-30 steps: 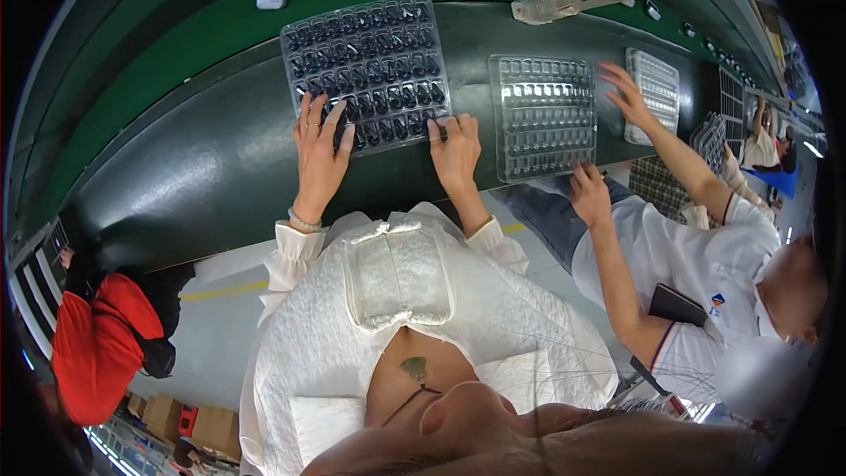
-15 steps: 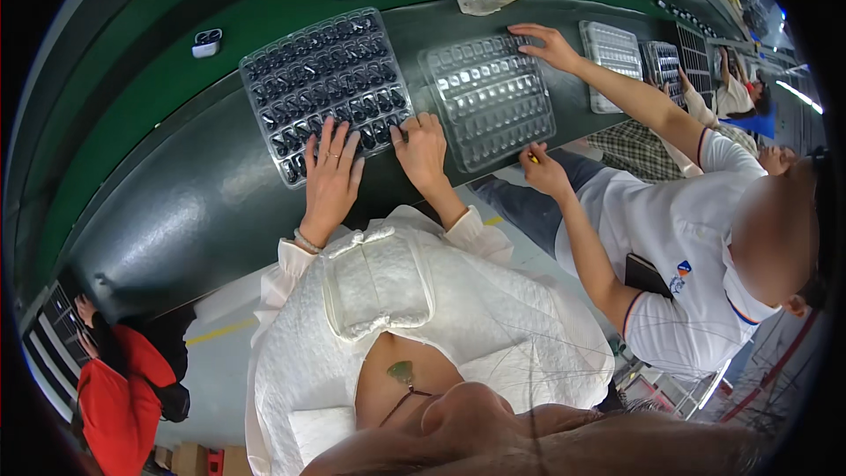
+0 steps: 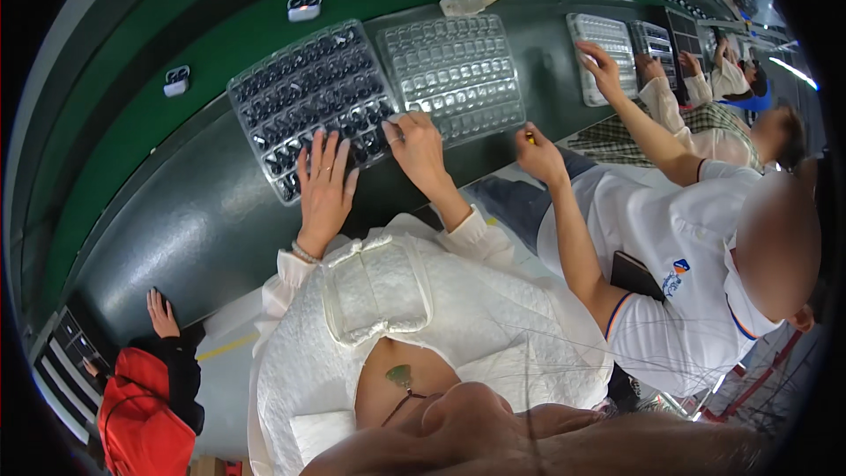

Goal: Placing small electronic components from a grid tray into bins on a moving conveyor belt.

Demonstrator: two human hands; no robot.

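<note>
A clear plastic tray (image 3: 298, 204) holds rows of small dark glossy pieces that look like earbuds. My left hand (image 3: 326, 187) lies over its near edge, fingers stretched out and spread. At the near right corner of that tray, my right hand (image 3: 418, 152) is closed in a pinch with its fingers bent. Whether anything small sits between thumb and finger is hidden. Just beyond the right hand lies a second clear tray (image 3: 458, 70), its pockets showing no dark pieces. It sits close against the filled tray's right side.
White cases (image 3: 304, 7) with dark tops stand on the green belt (image 3: 238, 31) behind the dark worktop (image 3: 167, 211). A pale bar (image 3: 467, 0) juts over the back edge. At right, a co-worker's hand (image 3: 539, 157) holds something small and yellow; more trays (image 3: 604, 57) lie beyond. A red-clad person stands at left.
The unfilled tray has moved left, up beside the filled one, and the co-worker's far hand has come off it to the right. White cases have shifted left. My hands stay nearly in place.
</note>
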